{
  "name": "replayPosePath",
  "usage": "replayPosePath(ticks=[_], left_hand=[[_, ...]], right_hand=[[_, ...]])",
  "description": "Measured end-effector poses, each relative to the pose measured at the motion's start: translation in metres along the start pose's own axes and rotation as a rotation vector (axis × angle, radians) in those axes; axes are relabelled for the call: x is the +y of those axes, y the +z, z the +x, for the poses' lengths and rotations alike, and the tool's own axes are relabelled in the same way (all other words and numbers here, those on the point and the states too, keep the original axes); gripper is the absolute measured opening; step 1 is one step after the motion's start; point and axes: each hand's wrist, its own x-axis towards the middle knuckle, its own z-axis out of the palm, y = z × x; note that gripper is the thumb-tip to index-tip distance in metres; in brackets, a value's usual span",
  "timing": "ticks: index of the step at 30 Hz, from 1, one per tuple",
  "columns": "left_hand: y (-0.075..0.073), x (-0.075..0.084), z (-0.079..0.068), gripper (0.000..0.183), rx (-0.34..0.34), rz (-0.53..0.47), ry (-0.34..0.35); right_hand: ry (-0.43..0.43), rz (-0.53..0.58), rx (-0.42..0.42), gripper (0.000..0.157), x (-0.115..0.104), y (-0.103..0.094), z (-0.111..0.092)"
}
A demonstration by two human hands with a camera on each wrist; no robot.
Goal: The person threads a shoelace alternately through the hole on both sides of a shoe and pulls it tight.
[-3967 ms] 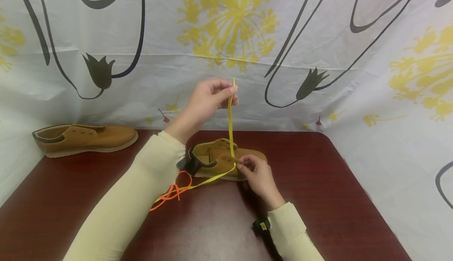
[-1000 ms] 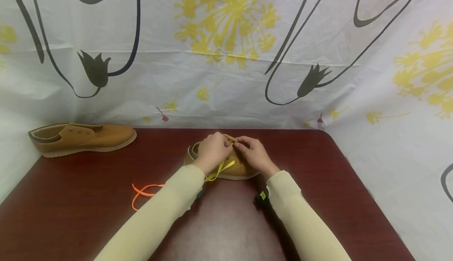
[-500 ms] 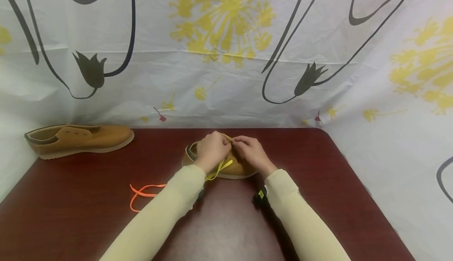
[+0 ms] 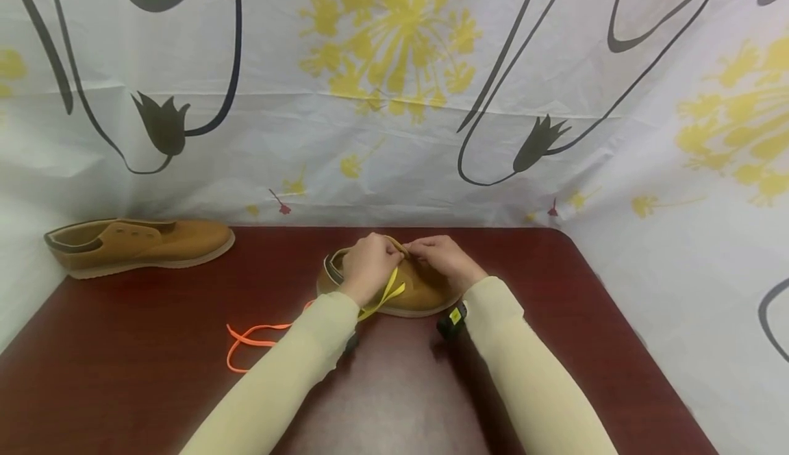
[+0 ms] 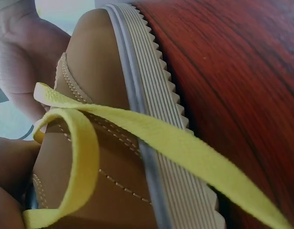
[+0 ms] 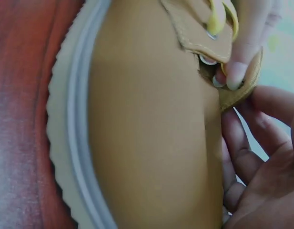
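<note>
A tan shoe (image 4: 425, 297) sits at the back middle of the table, toe to the right, with both hands over its lacing. A flat yellow shoelace (image 5: 180, 148) passes through an eyelet of the near flap and loops up toward the left hand (image 4: 370, 266). In the right wrist view, that hand's fingertips (image 6: 236, 75) pinch the lace by the eyelets inside the far flap (image 6: 249, 86). The right hand (image 4: 446, 257) holds the edge of this far flap between thumb and fingers. The left palm hides part of the shoe's opening in the head view.
A matching tan shoe (image 4: 191, 242) stands at the back left, with bare eyelets. An orange lace (image 4: 259, 344) lies on the dark red table (image 4: 123, 366), partly under the left sleeve. A patterned curtain (image 4: 277, 133) hangs behind the table.
Four seconds ago the left hand held the yellow lace high above the shoe; it has come down to the far flap. The right hand has moved from the near flap to the far one.
</note>
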Motion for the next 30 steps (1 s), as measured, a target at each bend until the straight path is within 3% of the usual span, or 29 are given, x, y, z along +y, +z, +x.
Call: replayPosePath(ticks=[4,12,16,21,24,26,30], left_hand=[[0.0,0.0,-0.001,0.021,-0.004,-0.001,0.004],[-0.005,0.001,-0.007,0.023,-0.007,0.018,0.046],[-0.014,0.0,-0.012,0.022,0.039,0.012,0.113],[-0.027,-0.008,-0.013,0.014,0.154,0.054,0.227],[-0.032,-0.014,-0.008,0.024,0.174,0.083,0.284],[-0.034,-0.018,-0.003,0.028,0.115,0.064,0.295],[-0.033,-0.025,0.004,0.02,-0.063,0.001,0.247]], right_hand=[[0.007,0.019,-0.006,0.027,0.0,0.001,0.001],[0.012,0.043,0.073,0.027,0.005,0.009,0.003],[0.015,0.045,0.099,0.029,0.007,0.01,0.004],[0.026,0.052,0.106,0.031,0.005,0.011,0.004],[0.028,0.056,0.09,0.031,0.003,0.011,0.004],[0.028,0.051,0.082,0.032,0.003,0.01,0.004],[0.039,0.04,0.063,0.031,0.002,0.008,0.003]])
